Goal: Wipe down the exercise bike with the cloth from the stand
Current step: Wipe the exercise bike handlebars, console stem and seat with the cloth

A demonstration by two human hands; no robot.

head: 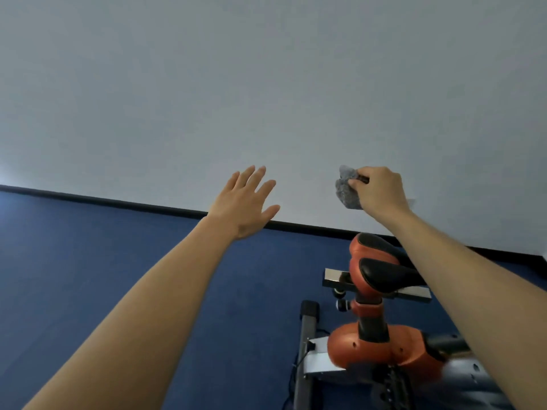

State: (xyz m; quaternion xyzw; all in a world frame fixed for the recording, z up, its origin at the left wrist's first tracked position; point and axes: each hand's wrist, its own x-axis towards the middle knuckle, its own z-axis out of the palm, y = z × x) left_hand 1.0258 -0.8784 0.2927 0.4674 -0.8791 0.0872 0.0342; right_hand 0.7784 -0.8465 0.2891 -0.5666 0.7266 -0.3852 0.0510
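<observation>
The exercise bike (373, 347) stands at the lower right, orange and black, with a black saddle (384, 272) on an orange post and a grey frame below. My right hand (381, 192) is raised in front of the wall, well above the saddle, and grips a bunched grey cloth (346, 189). My right forearm crosses over the saddle's right side. My left hand (247, 202) is stretched out to the left of the bike at about the same height, fingers spread, holding nothing. No stand is in view.
A pale wall (266, 84) fills the upper half, with a black skirting board (118, 201) along its foot. Blue carpet (103, 261) covers the floor. A black cable (291, 386) trails beside the bike's base bar (306, 350).
</observation>
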